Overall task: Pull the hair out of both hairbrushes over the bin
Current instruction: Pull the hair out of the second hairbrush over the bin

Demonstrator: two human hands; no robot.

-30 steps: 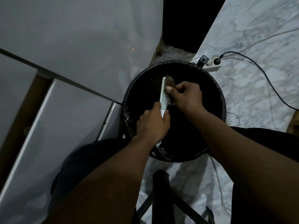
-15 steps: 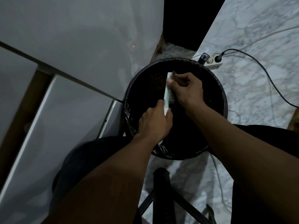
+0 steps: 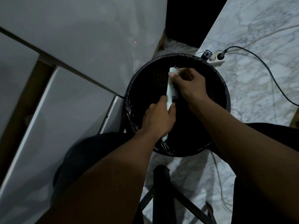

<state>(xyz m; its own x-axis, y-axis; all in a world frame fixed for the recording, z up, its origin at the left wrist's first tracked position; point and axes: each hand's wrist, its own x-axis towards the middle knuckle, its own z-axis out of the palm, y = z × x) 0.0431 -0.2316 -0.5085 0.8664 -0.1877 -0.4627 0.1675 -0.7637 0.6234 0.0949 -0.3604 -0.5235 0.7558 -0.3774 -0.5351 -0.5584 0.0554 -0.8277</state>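
A pale green hairbrush (image 3: 170, 88) is held over the round black bin (image 3: 225, 94), its bristles facing right. My left hand (image 3: 159, 119) is closed around the brush's handle. My right hand (image 3: 188, 85) lies against the bristles with its fingers curled and its thumb on the brush's upper edge. Whether hair is pinched in the right fingers is hidden. Only one hairbrush is in view.
The bin has a black liner and stands on a marble floor (image 3: 252, 88). A white power strip (image 3: 216, 59) with black cables lies behind the bin. White cabinet fronts (image 3: 68, 101) are at the left. A black stool leg (image 3: 161, 188) rises below the bin.
My right hand slid up along the bristles toward the brush's tip. The brown clump of hair seen at the tip earlier no longer shows.
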